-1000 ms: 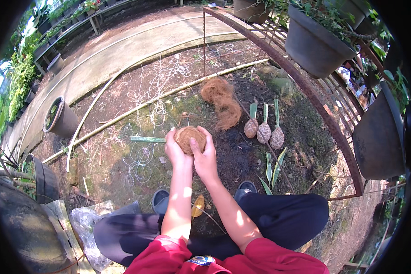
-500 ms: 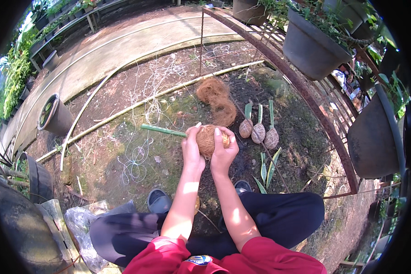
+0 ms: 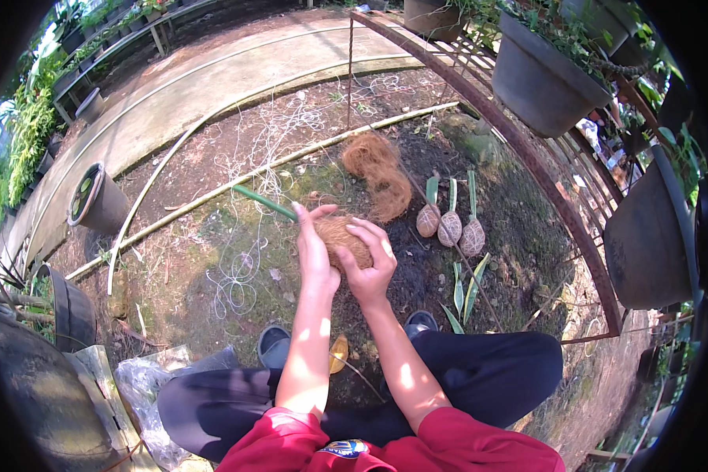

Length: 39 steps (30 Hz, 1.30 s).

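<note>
Both hands cup a brown fibre ball (image 3: 338, 236) with a long green leaf (image 3: 261, 200) sticking out to the upper left. My left hand (image 3: 315, 256) grips its left side beside the leaf's base; my right hand (image 3: 370, 271) wraps its right side, fingers curled over the top. Beyond the ball lies loose brown fibre (image 3: 377, 177) on the soil. To the right, three string-bound balls (image 3: 450, 228) lie with upright leaf pieces, and loose variegated leaves (image 3: 472, 295) lie below them. Tangled white string (image 3: 236, 283) is spread on the ground to the left.
A rusty metal rack (image 3: 527, 149) with hanging pots (image 3: 551, 79) arches on the right. A pot (image 3: 98, 204) stands at left, near a bamboo pole (image 3: 197, 206) crossing the soil. A crumpled plastic bag (image 3: 145, 393) is beside my left knee. A concrete path (image 3: 173, 102) runs behind.
My hands have turned the fibre ball, so the leaf, earlier nearly horizontal, now tilts upward to the left. My right fingers have shifted over the ball's top.
</note>
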{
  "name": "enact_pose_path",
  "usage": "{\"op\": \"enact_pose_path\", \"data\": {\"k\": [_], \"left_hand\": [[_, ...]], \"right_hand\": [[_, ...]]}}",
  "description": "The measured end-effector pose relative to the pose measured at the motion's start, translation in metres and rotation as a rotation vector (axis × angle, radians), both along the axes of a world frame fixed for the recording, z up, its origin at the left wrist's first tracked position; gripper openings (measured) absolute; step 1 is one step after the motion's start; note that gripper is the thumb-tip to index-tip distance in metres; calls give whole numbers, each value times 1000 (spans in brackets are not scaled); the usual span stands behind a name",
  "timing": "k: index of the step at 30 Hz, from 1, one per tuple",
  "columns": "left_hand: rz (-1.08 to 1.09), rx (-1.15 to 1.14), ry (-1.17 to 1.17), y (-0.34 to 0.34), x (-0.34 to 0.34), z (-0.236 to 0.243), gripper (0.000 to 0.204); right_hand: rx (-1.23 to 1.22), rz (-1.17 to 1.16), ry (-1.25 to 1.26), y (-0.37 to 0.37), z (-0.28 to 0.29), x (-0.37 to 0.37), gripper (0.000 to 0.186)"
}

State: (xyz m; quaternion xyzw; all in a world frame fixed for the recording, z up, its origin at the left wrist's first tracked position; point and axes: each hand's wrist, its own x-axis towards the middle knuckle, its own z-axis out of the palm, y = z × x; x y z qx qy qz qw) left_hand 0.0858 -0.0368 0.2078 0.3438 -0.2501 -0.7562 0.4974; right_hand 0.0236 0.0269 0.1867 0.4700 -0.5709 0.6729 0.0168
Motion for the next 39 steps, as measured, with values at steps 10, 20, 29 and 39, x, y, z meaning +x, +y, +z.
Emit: {"op": "enact_pose_path", "data": {"k": [10,20,29,39], "left_hand": [[1,-398,-158,9,-15,-5,45],[-315,-523,-66,-3,3,-3,29],[6,-214,51,1,-7,-15,20],[-90,-11,76,19,-21,8,18]], "right_hand": [[-77,270,-1295,-8,-4,-2,20],[-26,788,-1502,0,1,-14,35],[-178,335,-820,-8,-7,2,61],[32,23,-724,-1,-11,-18,17]]}}
